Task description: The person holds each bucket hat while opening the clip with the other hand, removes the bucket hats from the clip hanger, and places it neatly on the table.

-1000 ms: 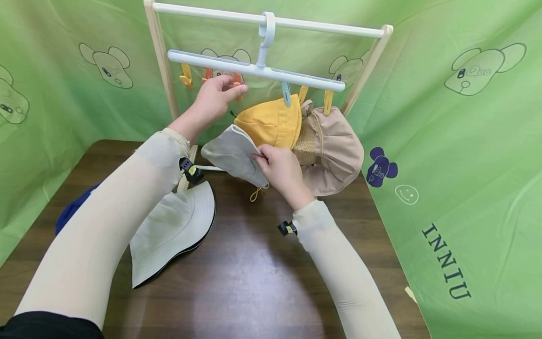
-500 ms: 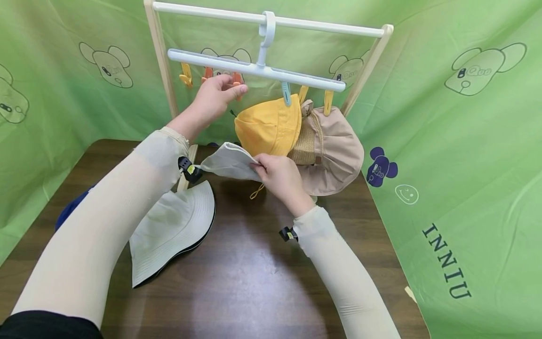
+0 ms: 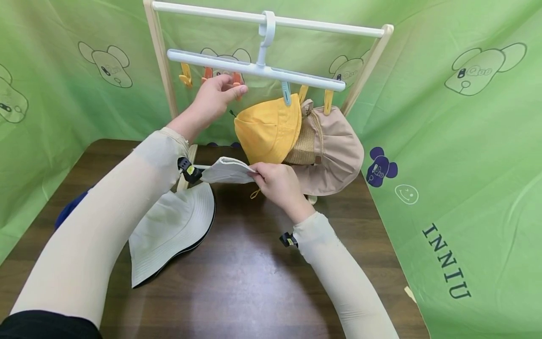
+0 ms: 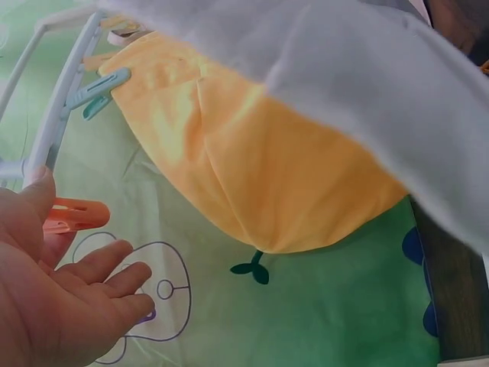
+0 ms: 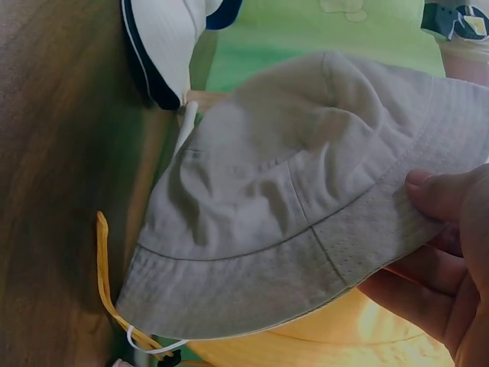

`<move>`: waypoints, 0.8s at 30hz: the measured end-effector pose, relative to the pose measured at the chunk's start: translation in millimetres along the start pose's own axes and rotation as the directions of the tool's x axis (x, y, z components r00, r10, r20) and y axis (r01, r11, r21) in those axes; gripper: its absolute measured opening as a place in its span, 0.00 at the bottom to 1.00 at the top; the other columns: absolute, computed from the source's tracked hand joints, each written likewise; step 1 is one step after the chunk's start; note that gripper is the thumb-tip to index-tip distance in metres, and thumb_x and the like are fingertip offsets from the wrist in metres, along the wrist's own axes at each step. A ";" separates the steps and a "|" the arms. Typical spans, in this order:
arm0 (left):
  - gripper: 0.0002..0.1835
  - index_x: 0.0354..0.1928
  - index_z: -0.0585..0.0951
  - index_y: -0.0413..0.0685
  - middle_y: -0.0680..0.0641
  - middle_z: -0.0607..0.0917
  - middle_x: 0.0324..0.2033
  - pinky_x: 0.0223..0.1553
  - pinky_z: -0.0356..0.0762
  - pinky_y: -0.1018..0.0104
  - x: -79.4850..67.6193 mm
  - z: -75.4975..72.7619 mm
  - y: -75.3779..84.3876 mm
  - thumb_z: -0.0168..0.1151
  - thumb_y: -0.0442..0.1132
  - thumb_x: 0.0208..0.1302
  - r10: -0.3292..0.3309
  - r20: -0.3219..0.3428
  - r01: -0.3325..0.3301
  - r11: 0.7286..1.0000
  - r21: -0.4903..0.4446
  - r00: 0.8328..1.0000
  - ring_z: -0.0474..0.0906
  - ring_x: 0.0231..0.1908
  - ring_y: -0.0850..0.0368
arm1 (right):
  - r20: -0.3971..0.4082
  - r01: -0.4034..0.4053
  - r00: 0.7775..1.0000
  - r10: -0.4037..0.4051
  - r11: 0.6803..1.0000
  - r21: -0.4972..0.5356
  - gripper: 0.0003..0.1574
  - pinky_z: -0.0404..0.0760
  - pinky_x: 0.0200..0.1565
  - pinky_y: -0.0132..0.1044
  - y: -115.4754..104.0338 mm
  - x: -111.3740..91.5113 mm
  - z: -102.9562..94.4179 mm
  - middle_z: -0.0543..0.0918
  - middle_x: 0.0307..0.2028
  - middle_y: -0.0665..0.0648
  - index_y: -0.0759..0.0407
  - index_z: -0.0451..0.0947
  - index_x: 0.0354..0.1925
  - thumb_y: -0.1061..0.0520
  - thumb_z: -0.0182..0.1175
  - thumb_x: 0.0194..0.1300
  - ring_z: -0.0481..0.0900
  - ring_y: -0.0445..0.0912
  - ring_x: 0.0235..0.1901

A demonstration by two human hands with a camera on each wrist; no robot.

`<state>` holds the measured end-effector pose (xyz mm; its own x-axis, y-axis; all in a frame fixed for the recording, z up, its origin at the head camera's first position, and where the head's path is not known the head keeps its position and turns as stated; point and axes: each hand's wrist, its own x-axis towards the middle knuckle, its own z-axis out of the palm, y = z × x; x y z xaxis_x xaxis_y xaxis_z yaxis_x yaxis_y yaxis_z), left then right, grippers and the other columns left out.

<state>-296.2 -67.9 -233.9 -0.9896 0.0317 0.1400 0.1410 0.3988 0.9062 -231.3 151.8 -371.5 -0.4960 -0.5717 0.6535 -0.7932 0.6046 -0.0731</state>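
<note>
My left hand [image 3: 211, 99] is raised under the left half of the pale blue hanger [image 3: 305, 76]. Its thumb and index finger pinch an orange clothespin [image 4: 84, 216], while the other fingers spread loosely. Lower and to the right, my right hand [image 3: 279, 183] grips the brim of a light grey bucket hat [image 5: 267, 191], thumb on one side and fingers behind. In the head view this hat looks folded and nearly edge-on. Behind it hangs a yellow hat [image 3: 264, 129] with a small green sprout on its crown, held by a light blue clothespin [image 3: 286, 93].
A beige hat [image 3: 338, 146] with a straw-coloured band hangs at the right from yellow clips. On the wooden table [image 3: 237, 273], a white bucket hat [image 3: 178, 221] with black underside lies left, and a blue item [image 3: 69, 209] shows behind my left arm. A rack [image 3: 203, 10] carries the hanger.
My right hand has lowered slightly, and the grey bucket hat has sunk and tilted flatter, showing more of the yellow hat. The left hand has stayed at the orange clothespin.
</note>
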 end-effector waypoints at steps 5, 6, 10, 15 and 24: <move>0.13 0.44 0.79 0.53 0.45 0.84 0.54 0.64 0.69 0.59 -0.5 0.3 -0.8 0.62 0.54 0.73 -0.002 0.004 0.002 1.000 0.003 1.000 0.76 0.59 0.57 | 0.004 0.027 1.000 -0.027 1.000 -0.001 0.03 0.82 0.28 0.44 -2.0 -4.0 2.0 0.89 0.30 0.45 0.49 0.88 0.39 0.56 0.69 0.66 0.87 0.45 0.26; 0.13 0.45 0.79 0.53 0.44 0.84 0.56 0.64 0.69 0.58 -0.5 0.3 -0.9 0.62 0.54 0.73 -0.001 0.005 0.000 1.000 0.005 1.000 0.76 0.59 0.57 | 0.004 0.034 0.999 -0.034 0.999 -0.003 0.03 0.82 0.28 0.44 -2.2 -4.8 2.4 0.89 0.30 0.45 0.49 0.88 0.40 0.56 0.69 0.66 0.87 0.45 0.26; 0.14 0.47 0.79 0.52 0.43 0.83 0.57 0.65 0.69 0.58 -1.2 0.6 -0.9 0.61 0.54 0.73 0.006 0.013 -0.006 1.000 0.006 1.000 0.76 0.60 0.57 | -0.001 0.073 0.997 -0.073 0.997 -0.010 0.03 0.81 0.27 0.44 -3.0 -8.1 3.8 0.89 0.29 0.46 0.50 0.87 0.39 0.56 0.70 0.66 0.87 0.46 0.26; 0.14 0.47 0.78 0.52 0.43 0.83 0.58 0.65 0.69 0.57 -4.0 1.6 0.5 0.61 0.53 0.73 0.005 0.010 -0.005 1.000 -0.011 1.000 0.76 0.59 0.57 | 0.018 0.131 0.991 -0.131 0.991 -0.010 0.05 0.83 0.29 0.44 -6.6 -12.8 4.5 0.90 0.32 0.45 0.50 0.86 0.41 0.57 0.70 0.66 0.88 0.46 0.28; 0.13 0.46 0.77 0.52 0.45 0.82 0.59 0.66 0.68 0.58 -8.1 2.3 2.8 0.61 0.53 0.74 -0.005 0.000 0.005 1.000 -0.018 1.000 0.76 0.60 0.57 | 0.051 0.180 0.983 -0.178 0.983 -0.025 0.11 0.83 0.29 0.43 -13.4 -20.8 2.3 0.91 0.34 0.46 0.50 0.87 0.43 0.60 0.71 0.61 0.89 0.44 0.31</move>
<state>-287.8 -64.9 -233.4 -0.9903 0.0297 0.1358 0.1368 0.3821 0.9139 -211.1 154.4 -385.8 -0.3640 -0.6978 0.6169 -0.8603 0.5056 0.0644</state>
